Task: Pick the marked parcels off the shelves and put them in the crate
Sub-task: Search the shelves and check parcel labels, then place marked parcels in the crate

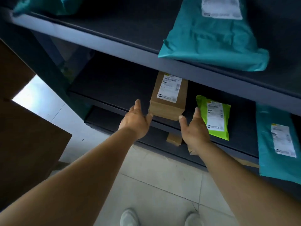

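Note:
A brown cardboard parcel [169, 97] with a white label lies on the middle shelf [114, 88], its near end at the shelf's front edge. My left hand [136, 120] is open just left of that end, thumb close to the box corner. My right hand [194, 128] is open just right of it, fingers straight, thumb near the other corner. Neither hand grips the box. A lime-green bag parcel [215, 117] lies right of my right hand. No crate is in view.
A teal bag [215, 35] lies on the upper shelf, another teal bag [276, 141] at the right of the middle shelf. Brown parcels [174, 139] sit on the lowest shelf. A dark brown panel [27, 136] stands at the left. My shoes show on the tiled floor.

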`<act>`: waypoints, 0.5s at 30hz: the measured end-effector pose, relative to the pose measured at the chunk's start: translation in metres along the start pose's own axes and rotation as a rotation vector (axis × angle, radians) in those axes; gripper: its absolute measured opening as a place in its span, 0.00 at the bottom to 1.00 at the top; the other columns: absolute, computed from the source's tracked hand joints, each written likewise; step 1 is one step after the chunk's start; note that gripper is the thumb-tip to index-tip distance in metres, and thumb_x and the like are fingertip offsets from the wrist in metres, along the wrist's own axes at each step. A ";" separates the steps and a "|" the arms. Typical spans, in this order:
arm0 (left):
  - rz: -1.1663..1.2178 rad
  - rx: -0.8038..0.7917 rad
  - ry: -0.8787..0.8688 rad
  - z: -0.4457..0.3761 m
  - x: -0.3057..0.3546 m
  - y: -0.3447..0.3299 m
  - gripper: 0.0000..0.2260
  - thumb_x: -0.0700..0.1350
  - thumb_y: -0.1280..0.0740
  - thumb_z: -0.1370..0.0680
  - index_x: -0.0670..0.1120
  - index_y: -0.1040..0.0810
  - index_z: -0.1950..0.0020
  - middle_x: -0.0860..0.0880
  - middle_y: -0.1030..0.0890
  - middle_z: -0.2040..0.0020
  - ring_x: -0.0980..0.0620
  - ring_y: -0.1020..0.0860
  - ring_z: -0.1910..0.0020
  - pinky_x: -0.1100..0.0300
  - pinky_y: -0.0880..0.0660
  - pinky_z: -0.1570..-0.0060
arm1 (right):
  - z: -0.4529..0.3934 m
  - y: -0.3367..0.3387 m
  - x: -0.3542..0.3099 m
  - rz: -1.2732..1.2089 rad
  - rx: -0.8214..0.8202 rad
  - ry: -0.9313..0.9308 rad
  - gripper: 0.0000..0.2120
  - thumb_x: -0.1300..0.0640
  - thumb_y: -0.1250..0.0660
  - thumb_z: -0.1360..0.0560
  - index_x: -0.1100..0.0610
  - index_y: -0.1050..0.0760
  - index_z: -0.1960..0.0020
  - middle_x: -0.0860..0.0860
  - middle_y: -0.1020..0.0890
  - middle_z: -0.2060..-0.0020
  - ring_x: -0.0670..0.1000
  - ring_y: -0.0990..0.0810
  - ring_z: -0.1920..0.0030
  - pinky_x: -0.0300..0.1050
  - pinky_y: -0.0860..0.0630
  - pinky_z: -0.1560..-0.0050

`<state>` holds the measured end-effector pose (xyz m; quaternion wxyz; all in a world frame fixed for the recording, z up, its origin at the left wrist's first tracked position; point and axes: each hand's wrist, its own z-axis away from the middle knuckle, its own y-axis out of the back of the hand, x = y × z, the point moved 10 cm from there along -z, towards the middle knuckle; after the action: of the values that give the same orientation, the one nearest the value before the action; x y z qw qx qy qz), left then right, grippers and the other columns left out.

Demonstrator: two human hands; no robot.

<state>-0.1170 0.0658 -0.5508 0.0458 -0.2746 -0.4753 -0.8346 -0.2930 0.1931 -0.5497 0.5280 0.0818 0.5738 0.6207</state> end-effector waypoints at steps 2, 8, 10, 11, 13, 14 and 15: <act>0.067 0.018 0.017 -0.017 0.003 -0.008 0.33 0.58 0.44 0.20 0.50 0.57 0.21 0.45 0.40 0.24 0.43 0.31 0.31 0.50 0.28 0.42 | -0.017 -0.010 -0.001 -0.089 0.003 -0.001 0.36 0.41 0.46 0.20 0.54 0.59 0.22 0.54 0.44 0.23 0.56 0.40 0.25 0.48 0.38 0.30; 0.270 0.063 0.130 -0.063 0.005 -0.029 0.32 0.59 0.44 0.20 0.49 0.55 0.21 0.47 0.38 0.24 0.44 0.31 0.32 0.58 0.32 0.51 | -0.062 -0.025 0.006 -0.208 -0.003 -0.053 0.35 0.40 0.48 0.20 0.55 0.58 0.21 0.57 0.39 0.25 0.59 0.36 0.28 0.47 0.35 0.34; 0.314 0.089 0.140 -0.072 0.007 -0.032 0.31 0.58 0.44 0.19 0.49 0.52 0.21 0.46 0.35 0.26 0.44 0.30 0.33 0.59 0.33 0.51 | -0.072 -0.026 0.009 -0.239 0.014 -0.072 0.33 0.42 0.48 0.19 0.57 0.54 0.22 0.59 0.36 0.27 0.59 0.35 0.29 0.47 0.34 0.36; 0.327 0.098 0.140 -0.075 0.009 -0.034 0.29 0.57 0.44 0.19 0.49 0.50 0.21 0.46 0.33 0.27 0.45 0.29 0.34 0.59 0.33 0.51 | -0.076 -0.028 0.010 -0.250 0.021 -0.071 0.32 0.43 0.47 0.19 0.57 0.51 0.22 0.59 0.34 0.28 0.60 0.34 0.30 0.47 0.34 0.36; 0.347 0.122 0.120 -0.077 0.013 -0.037 0.24 0.55 0.44 0.19 0.48 0.39 0.25 0.46 0.26 0.34 0.47 0.24 0.44 0.61 0.33 0.54 | -0.081 -0.032 0.009 -0.262 0.043 -0.041 0.26 0.45 0.47 0.19 0.59 0.39 0.26 0.60 0.28 0.32 0.61 0.30 0.33 0.49 0.32 0.37; 0.361 0.141 0.104 -0.077 0.015 -0.037 0.20 0.54 0.44 0.18 0.48 0.33 0.30 0.46 0.22 0.41 0.49 0.23 0.53 0.61 0.32 0.57 | -0.082 -0.034 0.009 -0.270 0.064 -0.022 0.24 0.46 0.46 0.19 0.60 0.32 0.31 0.61 0.25 0.36 0.61 0.27 0.36 0.50 0.30 0.38; 0.378 0.162 0.094 -0.076 0.015 -0.037 0.17 0.53 0.44 0.18 0.48 0.29 0.34 0.47 0.21 0.47 0.52 0.25 0.59 0.60 0.31 0.61 | -0.082 -0.034 0.009 -0.283 0.086 -0.009 0.22 0.46 0.46 0.19 0.60 0.28 0.35 0.61 0.22 0.39 0.62 0.25 0.39 0.51 0.28 0.41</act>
<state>-0.1739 0.0268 -0.6015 0.2457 -0.3153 -0.4782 -0.7820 -0.3358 0.1409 -0.6084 0.6088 0.0251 0.6033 0.5146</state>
